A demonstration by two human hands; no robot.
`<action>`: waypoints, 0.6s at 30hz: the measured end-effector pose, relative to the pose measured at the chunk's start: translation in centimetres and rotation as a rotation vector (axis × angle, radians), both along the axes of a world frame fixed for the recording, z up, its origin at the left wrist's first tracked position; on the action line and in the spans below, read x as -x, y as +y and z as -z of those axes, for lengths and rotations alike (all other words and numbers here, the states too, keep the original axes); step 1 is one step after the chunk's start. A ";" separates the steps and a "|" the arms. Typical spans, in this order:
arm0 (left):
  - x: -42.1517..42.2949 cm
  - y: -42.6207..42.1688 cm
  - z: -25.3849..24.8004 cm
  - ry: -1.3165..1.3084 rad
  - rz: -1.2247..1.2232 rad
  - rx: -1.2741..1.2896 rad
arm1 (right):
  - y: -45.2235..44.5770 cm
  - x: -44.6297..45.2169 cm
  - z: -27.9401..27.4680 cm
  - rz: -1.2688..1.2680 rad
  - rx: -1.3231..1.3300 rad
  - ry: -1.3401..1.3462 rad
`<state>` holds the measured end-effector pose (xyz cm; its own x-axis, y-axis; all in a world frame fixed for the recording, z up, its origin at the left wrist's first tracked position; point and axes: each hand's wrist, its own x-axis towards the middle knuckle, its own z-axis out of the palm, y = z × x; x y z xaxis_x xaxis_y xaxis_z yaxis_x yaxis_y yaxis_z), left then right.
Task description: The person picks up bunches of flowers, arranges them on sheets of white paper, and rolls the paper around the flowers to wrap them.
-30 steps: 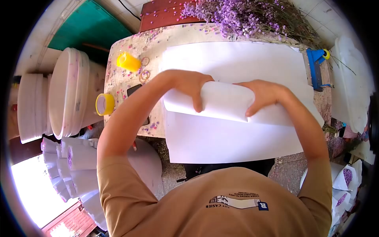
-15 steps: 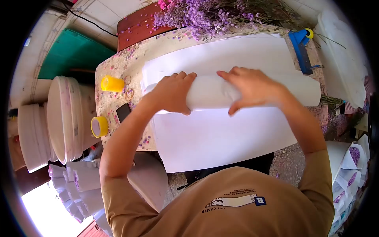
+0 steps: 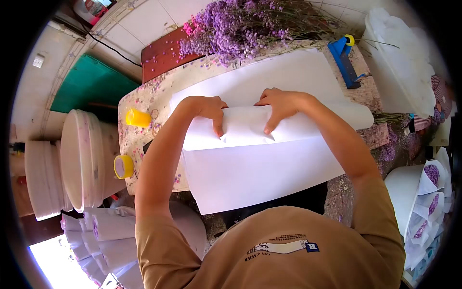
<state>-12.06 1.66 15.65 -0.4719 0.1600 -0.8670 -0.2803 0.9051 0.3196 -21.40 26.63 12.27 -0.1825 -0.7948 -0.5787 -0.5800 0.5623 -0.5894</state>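
A roll of white paper [image 3: 248,120] lies across larger flat white sheets [image 3: 264,168] on the worktable. My left hand [image 3: 210,113] grips the roll's left part, thumb pressed into the near side and fingers curled over the far side. My right hand [image 3: 279,108] holds it further right in the same way, its thumb denting the paper. Both hands' fingertips are partly hidden behind the roll. The roll's right end stretches out past my right forearm.
Purple dried flowers [image 3: 240,29] lie along the table's back edge. A blue tape dispenser [image 3: 344,62] stands at the back right. Two yellow tape rolls, one nearer the back [image 3: 138,117] and one at the left edge [image 3: 123,166], sit left. Wrapped bouquets [image 3: 430,202] stand lower right.
My hands have come down onto the roll, thumbs now pressing into its near side. My right hand has moved slightly left. The camera view has shifted and tilted.
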 end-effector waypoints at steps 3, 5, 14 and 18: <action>-0.1 -0.3 1.5 0.010 -0.015 0.036 | -0.1 0.2 0.0 0.000 0.058 0.107; -0.9 0.2 1.0 0.072 -0.037 0.081 | -0.1 -0.1 -0.1 -0.023 0.035 0.068; -8.8 3.0 -0.1 0.538 -0.064 0.083 | 2.2 -6.1 -2.7 -0.049 0.143 0.413; -14.3 6.6 -0.1 1.123 -0.023 0.250 | 4.6 -9.5 -2.8 -0.065 0.334 0.720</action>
